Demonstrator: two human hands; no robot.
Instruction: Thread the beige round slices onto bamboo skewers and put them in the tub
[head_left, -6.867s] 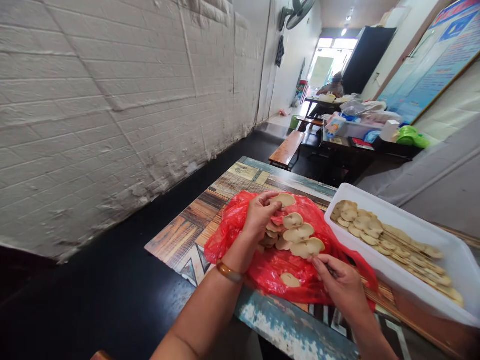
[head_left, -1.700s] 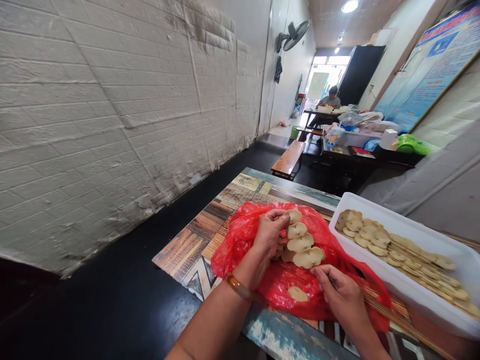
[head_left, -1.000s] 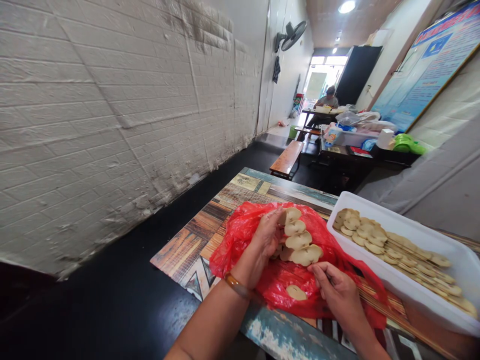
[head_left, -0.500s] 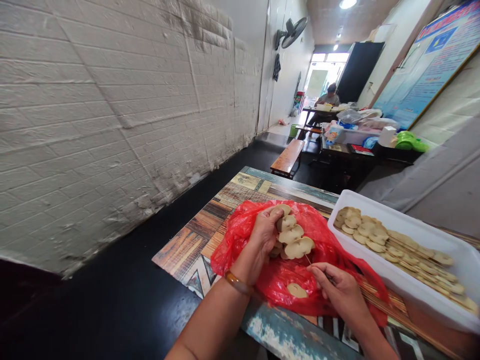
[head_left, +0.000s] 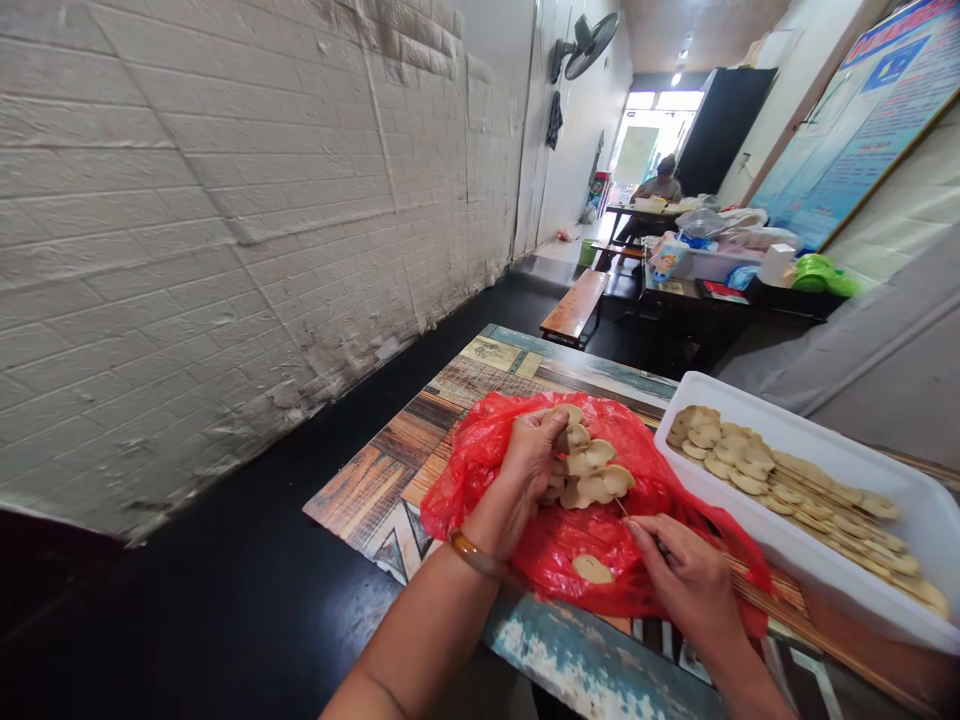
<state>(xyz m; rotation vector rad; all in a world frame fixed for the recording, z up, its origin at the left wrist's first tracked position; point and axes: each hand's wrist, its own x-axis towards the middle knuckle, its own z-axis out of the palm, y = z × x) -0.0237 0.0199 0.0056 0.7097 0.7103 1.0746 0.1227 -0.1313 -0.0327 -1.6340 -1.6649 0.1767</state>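
Several thin, pale beige slices (head_left: 589,458) with wavy edges are gathered in my left hand (head_left: 534,450), its thumb pressed on the upper ones. My right hand (head_left: 686,565) pinches a thin wooden skewer (head_left: 621,508), whose upper end meets the lowest slice of the bunch. How far the skewer runs into the slices is hidden. Both hands are over a crumpled red plastic bag (head_left: 487,435) spread on the table. One loose slice (head_left: 592,569) lies on the bag below the bunch.
Right of the bag, a white plastic tub (head_left: 847,440) holds rows of skewered slices. Bare skewers (head_left: 795,620) lie along the table (head_left: 367,500) near my right forearm. Beyond stand a wooden bench (head_left: 576,303), a cluttered table and a seated person (head_left: 660,182).
The bunch of slices in my left hand has tilted a little, and its lower end has shifted slightly right. My right hand, still pinching the skewer, has moved slightly right. The view has shifted slightly.
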